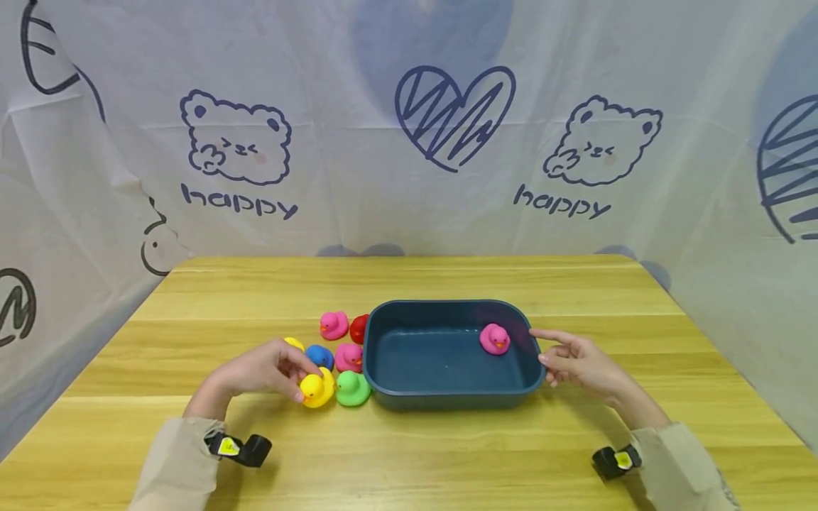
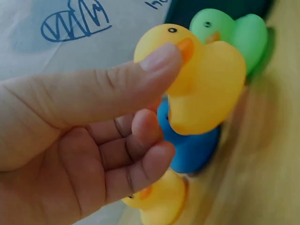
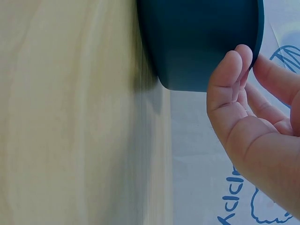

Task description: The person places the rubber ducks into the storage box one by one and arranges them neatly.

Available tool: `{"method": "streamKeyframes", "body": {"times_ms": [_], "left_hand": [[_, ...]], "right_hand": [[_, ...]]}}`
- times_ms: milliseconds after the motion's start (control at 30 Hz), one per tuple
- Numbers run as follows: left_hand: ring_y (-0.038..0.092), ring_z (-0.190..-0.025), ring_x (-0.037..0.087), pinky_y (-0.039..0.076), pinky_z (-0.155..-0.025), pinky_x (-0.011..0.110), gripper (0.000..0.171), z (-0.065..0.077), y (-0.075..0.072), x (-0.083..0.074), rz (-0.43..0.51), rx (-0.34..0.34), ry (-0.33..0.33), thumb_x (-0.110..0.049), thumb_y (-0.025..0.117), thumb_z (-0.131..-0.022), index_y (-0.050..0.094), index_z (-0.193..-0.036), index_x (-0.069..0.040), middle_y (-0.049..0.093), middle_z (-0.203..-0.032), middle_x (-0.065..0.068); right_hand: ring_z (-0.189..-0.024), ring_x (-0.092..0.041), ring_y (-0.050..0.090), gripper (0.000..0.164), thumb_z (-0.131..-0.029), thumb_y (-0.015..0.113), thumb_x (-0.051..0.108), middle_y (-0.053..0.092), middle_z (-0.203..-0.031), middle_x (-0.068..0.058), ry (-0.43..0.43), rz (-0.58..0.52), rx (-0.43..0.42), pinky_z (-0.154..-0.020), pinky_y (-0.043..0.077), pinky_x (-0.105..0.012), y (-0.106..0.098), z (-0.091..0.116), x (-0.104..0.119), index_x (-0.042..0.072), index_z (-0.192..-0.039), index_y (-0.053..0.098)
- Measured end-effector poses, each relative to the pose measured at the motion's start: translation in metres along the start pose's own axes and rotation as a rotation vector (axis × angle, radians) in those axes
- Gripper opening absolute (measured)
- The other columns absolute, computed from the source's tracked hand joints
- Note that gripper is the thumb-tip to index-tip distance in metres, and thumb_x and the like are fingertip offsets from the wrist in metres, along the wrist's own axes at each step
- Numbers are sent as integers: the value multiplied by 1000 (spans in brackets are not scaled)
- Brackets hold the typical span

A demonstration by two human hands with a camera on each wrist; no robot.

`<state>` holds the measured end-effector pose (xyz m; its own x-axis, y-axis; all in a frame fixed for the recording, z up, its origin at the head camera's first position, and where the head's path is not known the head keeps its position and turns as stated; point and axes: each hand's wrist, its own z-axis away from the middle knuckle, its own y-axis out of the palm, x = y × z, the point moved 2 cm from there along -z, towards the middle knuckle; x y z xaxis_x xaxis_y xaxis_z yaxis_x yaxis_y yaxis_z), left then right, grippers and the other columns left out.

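Note:
My left hand pinches a yellow rubber duck between thumb and fingers, beside the tub's left end. Close around that hand are a green rubber duck, a blue one and a second yellow one, partly hidden by the hand in the head view. At the other end, my right hand holds the rim of a dark blue-green tub, index finger stretched over the edge and thumb close by. Inside the tub, toward its right end, sits a pink rubber duck.
Left of the tub lie two more pink ducks, a farther one and a nearer one. A red duck is partly covered by the tub's corner. Everything stands on a wooden table before a printed curtain.

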<state>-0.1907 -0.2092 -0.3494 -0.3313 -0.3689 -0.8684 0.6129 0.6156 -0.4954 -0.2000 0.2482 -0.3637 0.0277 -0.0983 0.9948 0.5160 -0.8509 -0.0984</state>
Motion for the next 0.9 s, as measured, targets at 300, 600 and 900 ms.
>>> {"method": "streamKeyframes", "body": {"times_ms": [300, 600, 900], "left_hand": [[47, -62, 12, 42, -55, 21, 30, -2, -3, -10, -44, 18, -14, -7, 75, -69, 67, -95, 4, 55, -73, 5], [51, -74, 23, 45, -63, 30, 27, -3, -11, -24, -103, 10, -5, -7, 75, -67, 68, -92, 0, 60, -85, 6], [54, -89, 28, 48, -74, 39, 26, -11, -14, -38, -78, 9, -55, -1, 73, -69, 66, -93, 2, 59, -100, 13]], "right_hand": [[-64, -13, 56, 55, -90, 51, 4, 56, -73, -3, 0, 4, -1, -60, 50, -25, -1, 0, -1, -14, -134, 21], [-65, -12, 56, 52, -90, 51, 4, 56, -74, -3, -21, -32, 15, -61, 50, -25, -1, 1, -2, -10, -134, 26], [-65, -12, 56, 52, -90, 50, 3, 57, -73, -3, -22, -42, 21, -61, 50, -25, -1, 0, -2, -11, -134, 25]]}}
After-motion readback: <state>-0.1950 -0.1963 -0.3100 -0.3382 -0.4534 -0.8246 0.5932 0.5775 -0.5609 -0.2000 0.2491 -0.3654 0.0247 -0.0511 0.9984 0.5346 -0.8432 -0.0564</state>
